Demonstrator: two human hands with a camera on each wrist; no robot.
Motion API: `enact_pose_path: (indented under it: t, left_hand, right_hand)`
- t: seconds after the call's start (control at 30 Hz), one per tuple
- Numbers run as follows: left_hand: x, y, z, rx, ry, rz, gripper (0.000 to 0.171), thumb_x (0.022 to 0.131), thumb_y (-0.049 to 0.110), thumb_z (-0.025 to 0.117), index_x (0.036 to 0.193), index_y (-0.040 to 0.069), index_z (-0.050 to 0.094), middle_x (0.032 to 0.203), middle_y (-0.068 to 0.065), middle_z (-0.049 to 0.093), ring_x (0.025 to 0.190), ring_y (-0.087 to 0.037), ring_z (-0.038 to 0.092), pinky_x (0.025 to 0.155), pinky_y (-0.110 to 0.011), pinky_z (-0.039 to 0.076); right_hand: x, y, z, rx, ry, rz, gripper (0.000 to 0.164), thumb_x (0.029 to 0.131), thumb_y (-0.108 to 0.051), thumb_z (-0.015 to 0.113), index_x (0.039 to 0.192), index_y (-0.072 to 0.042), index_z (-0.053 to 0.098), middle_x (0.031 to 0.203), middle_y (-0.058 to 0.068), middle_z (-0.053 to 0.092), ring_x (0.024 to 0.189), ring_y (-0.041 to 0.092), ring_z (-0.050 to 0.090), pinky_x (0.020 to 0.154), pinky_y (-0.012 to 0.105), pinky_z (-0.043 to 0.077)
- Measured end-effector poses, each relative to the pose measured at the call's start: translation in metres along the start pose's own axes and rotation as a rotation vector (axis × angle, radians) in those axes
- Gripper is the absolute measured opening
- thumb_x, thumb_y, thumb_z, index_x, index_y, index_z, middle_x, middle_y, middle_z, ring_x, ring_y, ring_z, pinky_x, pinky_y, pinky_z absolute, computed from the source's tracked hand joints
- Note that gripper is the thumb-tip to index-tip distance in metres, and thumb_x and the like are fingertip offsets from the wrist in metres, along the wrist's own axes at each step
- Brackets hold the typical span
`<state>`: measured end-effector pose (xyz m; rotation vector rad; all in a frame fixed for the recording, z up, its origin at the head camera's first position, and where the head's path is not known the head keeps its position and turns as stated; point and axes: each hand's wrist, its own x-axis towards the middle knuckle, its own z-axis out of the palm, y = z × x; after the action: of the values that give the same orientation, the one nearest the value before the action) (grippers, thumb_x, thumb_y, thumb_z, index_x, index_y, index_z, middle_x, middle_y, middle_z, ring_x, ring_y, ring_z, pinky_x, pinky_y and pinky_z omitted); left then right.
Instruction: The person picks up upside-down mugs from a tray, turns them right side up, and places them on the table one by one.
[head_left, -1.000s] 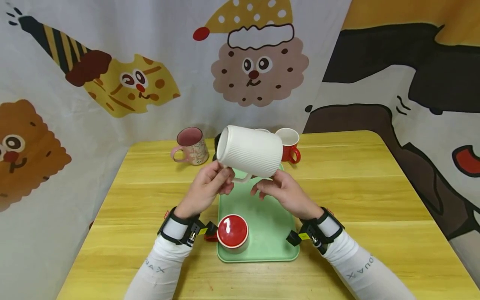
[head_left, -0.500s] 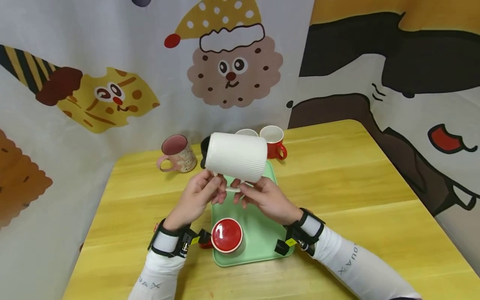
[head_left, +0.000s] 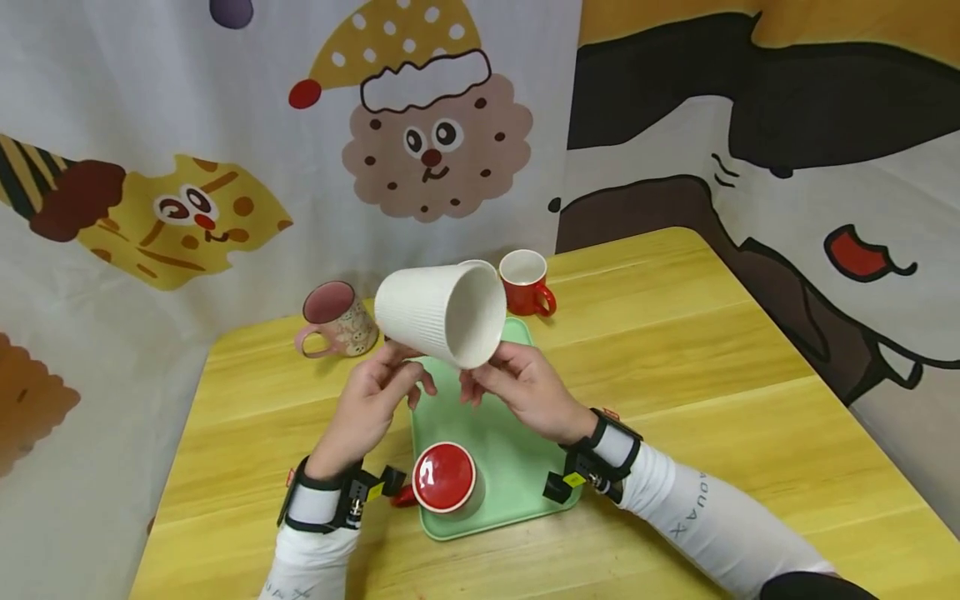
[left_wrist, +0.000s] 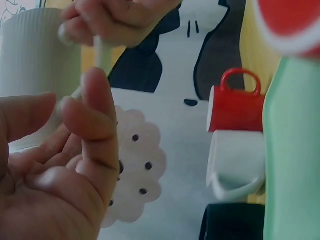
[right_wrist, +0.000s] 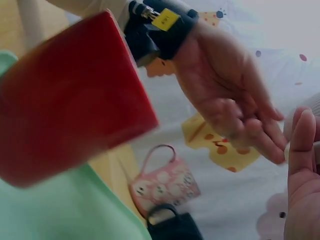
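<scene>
A white ribbed mug [head_left: 427, 308] is held up on its side above the tray, its mouth facing right and toward me. My left hand [head_left: 363, 412] is at the base end, fingers under it. At the rim end, my right hand [head_left: 528, 392] grips the mug from below; in the left wrist view its fingers curl at the white handle [left_wrist: 102, 52]. Below, a red mug [head_left: 444, 477] stands upside down on the near left corner of the green tray [head_left: 517, 467], handle pointing left.
Along the back of the wooden table [head_left: 637, 333] stand a pink patterned mug [head_left: 352, 327], a dark mug [right_wrist: 175, 227], another white mug [left_wrist: 235, 160] and an upright red mug [head_left: 525, 292]. Behind them hangs a cartoon-printed curtain [head_left: 315, 183].
The white mug has been turned between both hands, so its mouth now shows at the right where its base end was. The head view has shifted and tilted.
</scene>
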<state>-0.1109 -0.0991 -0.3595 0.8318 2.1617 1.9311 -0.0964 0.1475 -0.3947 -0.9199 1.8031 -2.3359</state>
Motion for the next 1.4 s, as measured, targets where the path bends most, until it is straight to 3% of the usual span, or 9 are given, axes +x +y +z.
enact_pose_path:
  t: [0.2, 0.4, 0.67, 0.87, 1.03, 1.3, 1.4]
  left_hand:
    - [-0.003, 0.006, -0.013, 0.085, 0.076, 0.045, 0.037, 0.110, 0.001, 0.053, 0.146, 0.000, 0.057, 0.132, -0.022, 0.066, 0.092, -0.022, 0.070, 0.067, -0.026, 0.053]
    - [-0.005, 0.012, -0.023, 0.185, 0.174, 0.033, 0.038, 0.109, 0.003, 0.057, 0.147, 0.004, 0.059, 0.132, -0.011, 0.067, 0.098, -0.019, 0.071, 0.073, -0.025, 0.054]
    - [-0.007, 0.017, -0.037, 0.374, 0.290, 0.013, 0.039, 0.108, 0.007, 0.063, 0.146, 0.005, 0.060, 0.136, -0.006, 0.064, 0.112, -0.019, 0.067, 0.086, -0.022, 0.052]
    - [-0.008, 0.018, -0.043, 0.480, 0.301, 0.004, 0.043, 0.107, 0.013, 0.065, 0.149, 0.008, 0.058, 0.139, -0.008, 0.062, 0.118, -0.026, 0.064, 0.090, -0.024, 0.049]
    - [-0.008, 0.015, -0.046, 0.533, 0.296, -0.013, 0.045, 0.108, 0.017, 0.066, 0.151, 0.008, 0.056, 0.141, -0.010, 0.061, 0.120, -0.030, 0.064, 0.090, -0.027, 0.049]
    - [-0.011, 0.012, -0.049, 0.588, 0.299, -0.039, 0.047, 0.107, 0.022, 0.067, 0.150, 0.006, 0.055, 0.140, -0.012, 0.060, 0.121, -0.033, 0.063, 0.091, -0.031, 0.050]
    - [-0.011, 0.012, -0.050, 0.594, 0.300, -0.042, 0.048, 0.107, 0.022, 0.067, 0.150, 0.005, 0.055, 0.140, -0.013, 0.059, 0.121, -0.036, 0.063, 0.092, -0.041, 0.052]
  right_hand:
    - [0.004, -0.007, -0.020, -0.086, 0.081, -0.049, 0.025, 0.110, -0.015, 0.061, 0.116, 0.009, 0.065, 0.095, 0.018, 0.068, 0.083, 0.024, 0.069, 0.077, 0.036, 0.062]
    - [0.010, -0.019, -0.045, -0.175, 0.205, -0.084, 0.022, 0.111, -0.010, 0.058, 0.108, 0.011, 0.065, 0.091, 0.016, 0.068, 0.078, 0.023, 0.067, 0.071, 0.031, 0.060]
    - [0.011, -0.039, -0.081, -0.253, 0.371, -0.099, 0.024, 0.110, -0.010, 0.060, 0.110, 0.013, 0.067, 0.095, 0.018, 0.068, 0.076, 0.022, 0.067, 0.068, 0.027, 0.059]
    - [0.011, -0.046, -0.109, -0.284, 0.462, -0.123, 0.022, 0.109, -0.012, 0.063, 0.111, 0.007, 0.071, 0.101, 0.023, 0.068, 0.076, 0.022, 0.068, 0.069, 0.026, 0.060]
    - [0.011, -0.046, -0.129, -0.319, 0.545, -0.111, 0.029, 0.107, -0.018, 0.066, 0.113, 0.010, 0.071, 0.103, 0.024, 0.068, 0.076, 0.022, 0.069, 0.070, 0.025, 0.060]
    - [0.013, -0.036, -0.151, -0.411, 0.661, -0.028, 0.041, 0.107, -0.027, 0.066, 0.117, 0.013, 0.069, 0.104, 0.023, 0.068, 0.076, 0.019, 0.069, 0.069, 0.023, 0.060]
    - [0.013, -0.032, -0.158, -0.436, 0.696, 0.010, 0.042, 0.107, -0.028, 0.065, 0.117, 0.012, 0.069, 0.105, 0.024, 0.067, 0.075, 0.019, 0.069, 0.068, 0.023, 0.059]
